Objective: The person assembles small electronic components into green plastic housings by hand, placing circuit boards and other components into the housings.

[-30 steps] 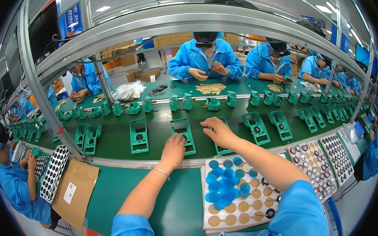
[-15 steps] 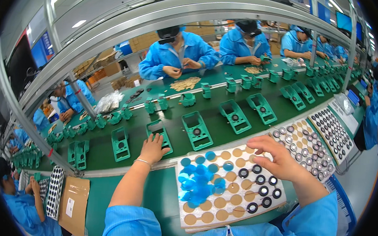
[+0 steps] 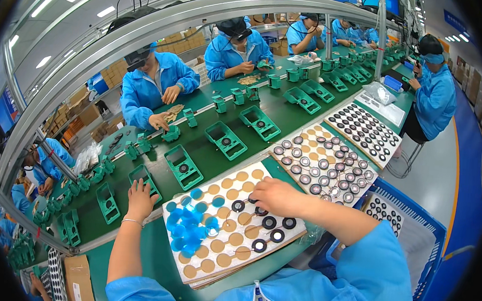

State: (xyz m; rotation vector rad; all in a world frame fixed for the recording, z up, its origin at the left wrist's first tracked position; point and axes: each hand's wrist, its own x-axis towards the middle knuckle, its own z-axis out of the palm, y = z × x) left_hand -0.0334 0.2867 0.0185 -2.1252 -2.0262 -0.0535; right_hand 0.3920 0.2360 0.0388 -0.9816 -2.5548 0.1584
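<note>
My left hand (image 3: 140, 202) is open, fingers spread, at the near end of a green plastic housing (image 3: 149, 181); I cannot tell whether it touches. This housing lies on the dark green belt. My right hand (image 3: 276, 198) reaches over a white board (image 3: 211, 273) with its fingers curled down and closed at a small black round speaker, mostly covered by the fingertips. More black ring-shaped speakers (image 3: 276, 235), joined in pairs by thin wires, sit on the board's right side. Tan round spots (image 3: 224, 259) show elsewhere on it, and loose blue film discs (image 3: 186, 227) are heaped on its left part.
More green housings (image 3: 183, 168) line the belt. Beyond it, co-workers in blue (image 3: 159, 85) handle small parts. Two boards of round parts (image 3: 328, 164) (image 3: 363, 130) continue to the right. A blue crate (image 3: 436, 245) stands right of my bench. A metal frame (image 3: 176, 33) arches overhead.
My view has swung to the right. The right hand, formerly raised with fingers apart, has come down and closed at a speaker on the board. The left hand remains near a housing.
</note>
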